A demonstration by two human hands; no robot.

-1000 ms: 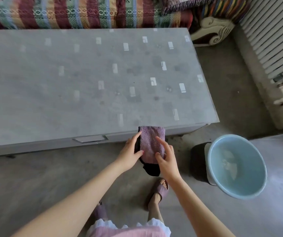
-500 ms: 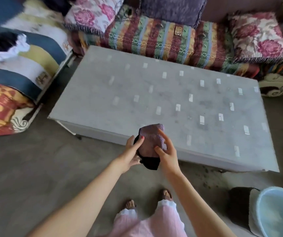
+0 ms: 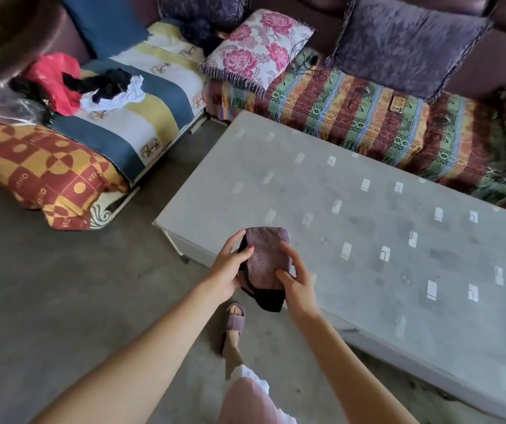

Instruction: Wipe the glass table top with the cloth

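While both hands (image 3: pixel 228 267) hold the cloth (image 3: pixel 268 260) (folded), it hovers over the table's (image 3: pixel 398 240) near edge.

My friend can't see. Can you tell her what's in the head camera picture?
Two hands hold a folded purple cloth over the near corner of a grey glass table top: the left hand grips its left side, the right hand its lower right edge. Sofas with patterned covers and cushions stand behind the table.

Soft, even daylight, no harsh shadows. Mild sheen across the desk (image 3: pixel 383 240). Wide-angle bending at the edges. Slightly smeary overall, maybe motion blur on the right hand (image 3: pixel 299 289) fingers (image 3: pixel 291 255).
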